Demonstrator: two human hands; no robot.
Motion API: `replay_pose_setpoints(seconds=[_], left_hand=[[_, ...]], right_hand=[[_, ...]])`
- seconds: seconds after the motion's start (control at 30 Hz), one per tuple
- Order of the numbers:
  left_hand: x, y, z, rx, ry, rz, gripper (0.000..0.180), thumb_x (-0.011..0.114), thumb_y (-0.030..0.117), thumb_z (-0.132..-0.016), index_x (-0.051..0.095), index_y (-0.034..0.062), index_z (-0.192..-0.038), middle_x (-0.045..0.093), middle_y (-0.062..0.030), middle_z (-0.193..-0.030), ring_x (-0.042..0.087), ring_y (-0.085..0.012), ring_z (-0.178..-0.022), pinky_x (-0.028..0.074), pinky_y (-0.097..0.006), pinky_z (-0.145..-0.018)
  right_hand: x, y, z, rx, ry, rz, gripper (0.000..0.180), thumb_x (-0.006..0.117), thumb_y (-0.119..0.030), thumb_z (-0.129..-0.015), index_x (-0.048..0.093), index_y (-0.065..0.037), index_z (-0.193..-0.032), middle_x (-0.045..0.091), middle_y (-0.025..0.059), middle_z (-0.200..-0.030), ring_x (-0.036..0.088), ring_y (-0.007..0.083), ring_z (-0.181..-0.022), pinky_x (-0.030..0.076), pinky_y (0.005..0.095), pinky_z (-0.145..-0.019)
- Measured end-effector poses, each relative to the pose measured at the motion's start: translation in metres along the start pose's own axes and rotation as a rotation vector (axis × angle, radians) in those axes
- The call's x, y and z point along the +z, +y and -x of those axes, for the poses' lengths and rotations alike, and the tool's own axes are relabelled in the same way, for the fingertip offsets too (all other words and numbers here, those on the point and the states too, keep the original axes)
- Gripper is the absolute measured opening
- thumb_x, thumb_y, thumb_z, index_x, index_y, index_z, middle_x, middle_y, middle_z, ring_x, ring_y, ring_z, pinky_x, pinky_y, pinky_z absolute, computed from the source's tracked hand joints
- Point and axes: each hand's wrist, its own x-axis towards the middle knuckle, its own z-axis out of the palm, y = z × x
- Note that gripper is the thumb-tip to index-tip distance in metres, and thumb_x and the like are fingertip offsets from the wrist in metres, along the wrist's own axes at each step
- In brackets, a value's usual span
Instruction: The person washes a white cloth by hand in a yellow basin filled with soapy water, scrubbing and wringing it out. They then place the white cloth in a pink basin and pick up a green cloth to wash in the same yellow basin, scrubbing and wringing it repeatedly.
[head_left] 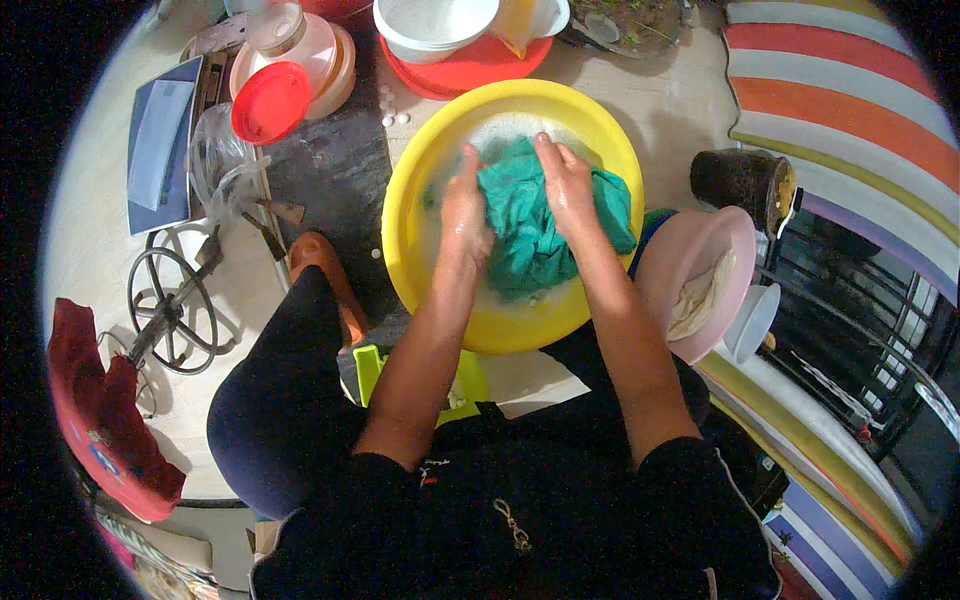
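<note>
A yellow basin (402, 215) with cloudy, sudsy water stands in front of me. In it, a wet green cloth (530, 235) is bunched up between my hands. At the cloth's left edge is my left hand (466, 212), wet and closed on the fabric, with its thumb pointing up and most fingers hidden. My right hand (566, 186) grips the cloth from above, thumb and fingers curled over its upper right part. Part of the cloth spreads past the right hand toward the basin's right wall.
A pink tub (742, 255) with pale cloth stands close right of the basin. Beyond it are a dark pot (735, 185) and a striped mat (830, 95). Behind sit a white bowl (435, 30) and a red lid (285, 100). A steering-wheel-shaped black object (172, 310) lies left.
</note>
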Motion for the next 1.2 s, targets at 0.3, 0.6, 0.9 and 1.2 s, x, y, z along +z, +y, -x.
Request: replay_pose_setpoints(seconds=[0.3,0.6,0.9,1.2], left_hand=[[-0.007,0.01,-0.001,0.123,-0.132,0.103,0.022,0.056,0.03,-0.083,0.055,0.0077,-0.084,0.058,-0.0054,-0.079,0.057,-0.0189,-0.072,0.048,-0.032,-0.067],[-0.016,0.016,0.0,-0.113,-0.423,-0.182,0.022,0.061,0.015,-0.079,0.059,0.0012,-0.097,0.062,-0.0058,-0.086,0.059,-0.0129,-0.073,0.047,-0.026,-0.068],[-0.011,0.01,0.005,0.08,-0.45,-0.338,0.04,0.058,-0.007,-0.065,0.054,0.0021,-0.103,0.059,-0.0029,-0.093,0.056,-0.0148,-0.086,0.043,-0.028,-0.082],[0.006,0.03,0.018,0.6,-0.343,-0.944,0.036,0.047,-0.008,-0.06,0.054,0.0004,-0.094,0.058,-0.014,-0.082,0.056,-0.0221,-0.081,0.043,-0.029,-0.076]], right_hand=[[-0.024,-0.006,0.012,0.02,-0.199,-0.225,0.027,0.059,-0.024,-0.082,0.059,-0.001,-0.096,0.057,0.0013,-0.085,0.05,0.0097,-0.077,0.04,0.0225,-0.072],[-0.045,-0.014,0.003,-0.036,-0.308,-0.26,0.024,0.06,-0.016,-0.081,0.059,-0.001,-0.1,0.059,0.0035,-0.091,0.054,0.0114,-0.084,0.041,0.023,-0.079],[-0.039,-0.07,-0.027,-0.421,-0.159,0.462,0.021,0.06,-0.015,-0.079,0.06,-0.001,-0.095,0.063,0.0141,-0.09,0.061,0.0203,-0.079,0.048,0.0304,-0.069],[0.074,-0.154,-0.085,-0.925,-0.465,0.974,0.039,0.058,-0.023,-0.078,0.055,-0.002,-0.11,0.06,0.02,-0.098,0.06,0.0298,-0.086,0.046,0.0343,-0.078]])
